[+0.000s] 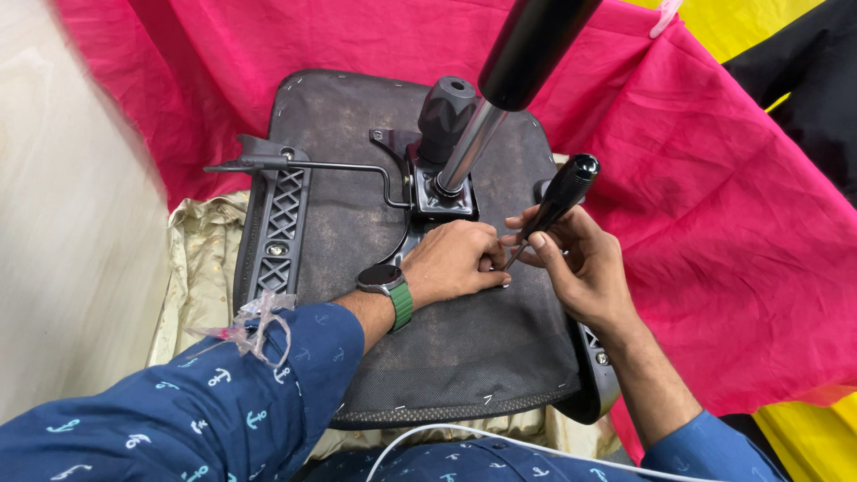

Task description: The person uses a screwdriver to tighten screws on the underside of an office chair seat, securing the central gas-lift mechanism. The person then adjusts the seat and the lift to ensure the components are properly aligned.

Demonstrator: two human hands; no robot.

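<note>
An upturned office chair seat (357, 196) lies in front of me, its black fabric underside facing up. A chrome gas cylinder (470, 143) with a black sleeve rises from the metal tilt mechanism (437, 201) at its middle. My right hand (585, 272) grips a black-handled screwdriver (561, 201), its tip pointing down at the seat beside the mechanism. My left hand (453, 263), with a watch on a green strap (388, 290), rests flat on the seat and touches the screwdriver's tip with its fingers.
A black armrest bracket (281, 223) with a thin lever rod runs along the seat's left side. Pink cloth (714, 205) lies behind and to the right, with yellow and black cloth at the far right. A pale surface fills the left. A white cable (464, 436) crosses my lap.
</note>
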